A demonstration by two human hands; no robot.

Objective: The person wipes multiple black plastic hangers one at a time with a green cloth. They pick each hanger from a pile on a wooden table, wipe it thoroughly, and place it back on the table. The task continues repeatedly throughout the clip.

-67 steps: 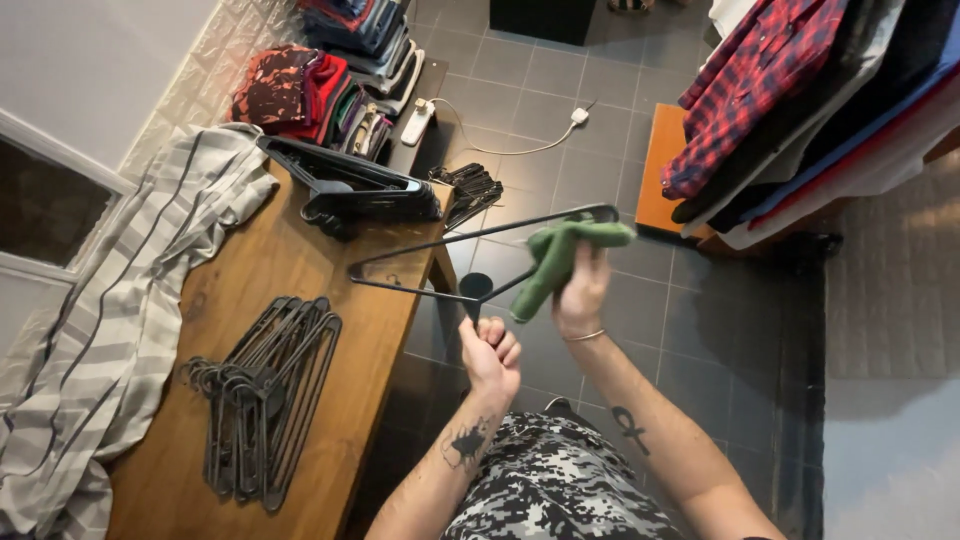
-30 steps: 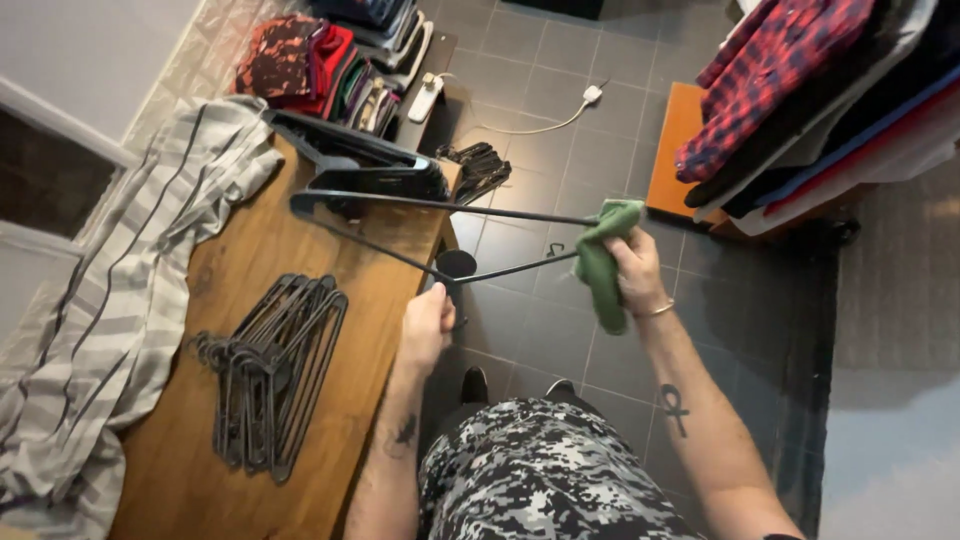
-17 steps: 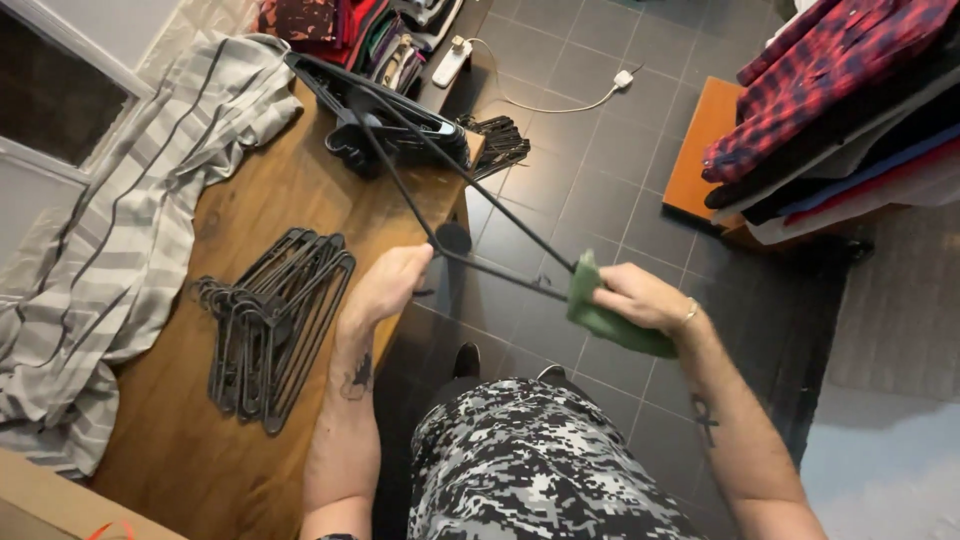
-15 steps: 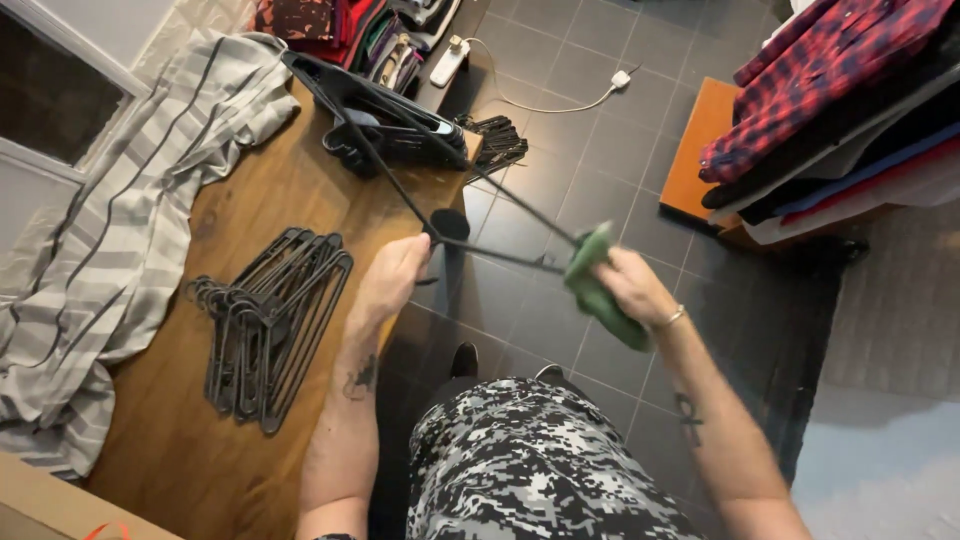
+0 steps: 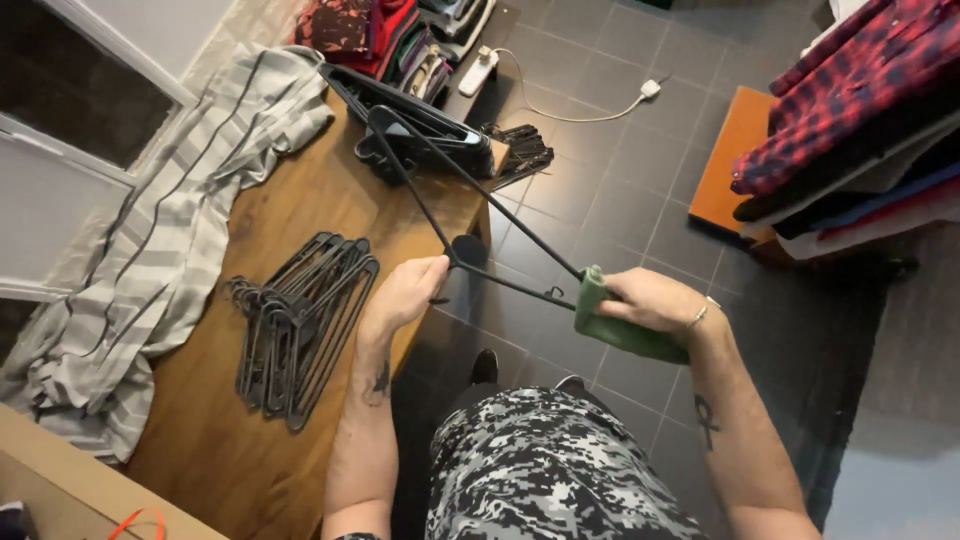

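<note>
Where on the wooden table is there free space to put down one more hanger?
Bare wood shows between the striped cloth and the flat pile of hangers, and between that pile and the table edge near the left hand. The far end is crowded by the hanger stack.

Wooden table [image 5: 300,470] bears hangers [image 5: 300,320], striped cloth [image 5: 150,260].

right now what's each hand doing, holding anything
Left hand: closed on the black hanger near its hook.
Right hand: closed on a green cloth pressed against the hanger's end.
</note>
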